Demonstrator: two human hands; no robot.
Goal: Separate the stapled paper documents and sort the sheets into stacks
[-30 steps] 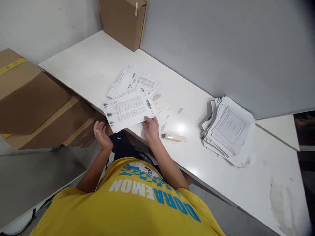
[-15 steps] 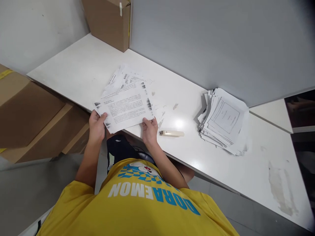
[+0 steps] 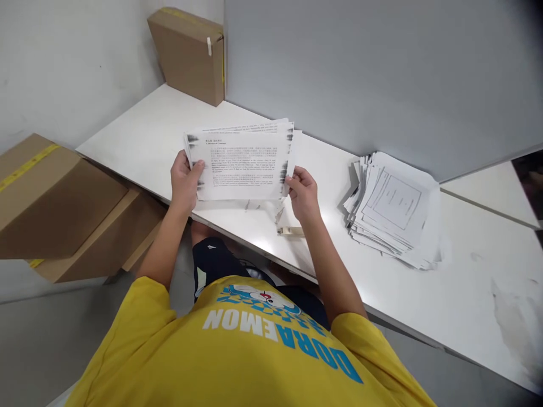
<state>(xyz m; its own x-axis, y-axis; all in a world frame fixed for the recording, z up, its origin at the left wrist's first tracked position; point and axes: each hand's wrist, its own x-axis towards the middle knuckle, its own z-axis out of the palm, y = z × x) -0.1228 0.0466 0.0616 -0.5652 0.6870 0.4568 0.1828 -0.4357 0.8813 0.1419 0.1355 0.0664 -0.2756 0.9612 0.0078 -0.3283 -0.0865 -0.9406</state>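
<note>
Several printed paper sheets [image 3: 241,164] with dark smudges along their side edges are held up over the table, their edges slightly fanned. My left hand [image 3: 185,180] grips them at the left side, thumb on the front. At the lower right corner my right hand [image 3: 303,192] pinches them between thumb and fingers. Just below my right hand lies a beige stapler [image 3: 291,232] on the table, its right end hidden by my forearm. A thick, uneven pile of papers [image 3: 394,206] rests farther right.
The white table [image 3: 458,282] runs along a grey partition [image 3: 373,73]. A cardboard box [image 3: 189,56] stands at its far left corner. More taped cardboard boxes [image 3: 63,198] are stacked left of the table. A peeled patch [image 3: 517,322] marks the right end.
Both hands have moved up and to the right, lifting the sheets, which are now more level and upright. The loose papers seen behind them on the table no longer show separately.
</note>
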